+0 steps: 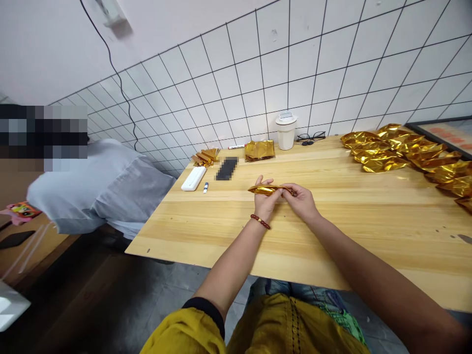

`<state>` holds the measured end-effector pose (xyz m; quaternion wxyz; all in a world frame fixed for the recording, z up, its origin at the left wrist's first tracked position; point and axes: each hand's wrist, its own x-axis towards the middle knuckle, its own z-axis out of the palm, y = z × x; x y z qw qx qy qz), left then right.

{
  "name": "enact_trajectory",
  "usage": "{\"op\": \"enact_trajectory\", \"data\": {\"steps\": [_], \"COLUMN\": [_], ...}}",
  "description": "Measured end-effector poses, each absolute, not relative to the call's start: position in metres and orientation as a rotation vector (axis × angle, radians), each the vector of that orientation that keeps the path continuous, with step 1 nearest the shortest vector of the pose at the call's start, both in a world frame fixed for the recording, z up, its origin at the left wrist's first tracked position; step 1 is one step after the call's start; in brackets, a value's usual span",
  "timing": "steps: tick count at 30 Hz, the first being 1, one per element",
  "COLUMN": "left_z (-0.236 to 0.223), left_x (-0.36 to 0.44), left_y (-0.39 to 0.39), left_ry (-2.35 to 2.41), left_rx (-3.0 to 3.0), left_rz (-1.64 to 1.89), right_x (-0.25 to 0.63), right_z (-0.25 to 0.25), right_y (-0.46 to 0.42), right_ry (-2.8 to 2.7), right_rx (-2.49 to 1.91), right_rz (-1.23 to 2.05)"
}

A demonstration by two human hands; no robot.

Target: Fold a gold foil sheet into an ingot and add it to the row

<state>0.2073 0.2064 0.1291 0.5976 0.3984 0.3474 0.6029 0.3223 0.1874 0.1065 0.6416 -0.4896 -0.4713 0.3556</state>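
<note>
A narrow folded piece of gold foil paper (pixel 266 190) lies across the palm of my left hand (pixel 264 202), with the thumb pressing on it. My right hand (pixel 299 200) pinches the foil's right end between thumb and fingers. Both hands are close together above the middle of the wooden table (pixel 206 236). Behind them sits a stack of flat gold foil sheets (pixel 259 150). On the right are rows of folded gold foil pieces (pixel 383 147), puffed and shiny. More narrow gold strips (pixel 205 157) lie at the back left.
A white lidded cup (pixel 286 132), glasses (pixel 311 137) and a marker (pixel 236 146) stand or lie along the tiled wall. Left of my hands are a white power bank (pixel 193 178), a blurred-out dark phone (pixel 227 168) and a small glue stick (pixel 205 187). Another person (pixel 99 184) sits at left.
</note>
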Motion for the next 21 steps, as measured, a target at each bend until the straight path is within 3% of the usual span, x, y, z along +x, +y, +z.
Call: {"op": "enact_trajectory", "data": {"steps": [16, 21], "left_z": [0.127, 0.129], "left_x": [0.201, 0.203], "left_y": [0.222, 0.213], "left_ry": [0.912, 0.825], "left_rx": [0.794, 0.840], "left_rz": [1.508, 1.388], "right_x": [0.320, 0.319], "right_z": [0.111, 0.110], "right_y": [0.186, 0.186], "right_ry": [-0.988, -1.036], "right_rx": [-1.138, -1.105], "right_rz": [0.867, 0.838]}}
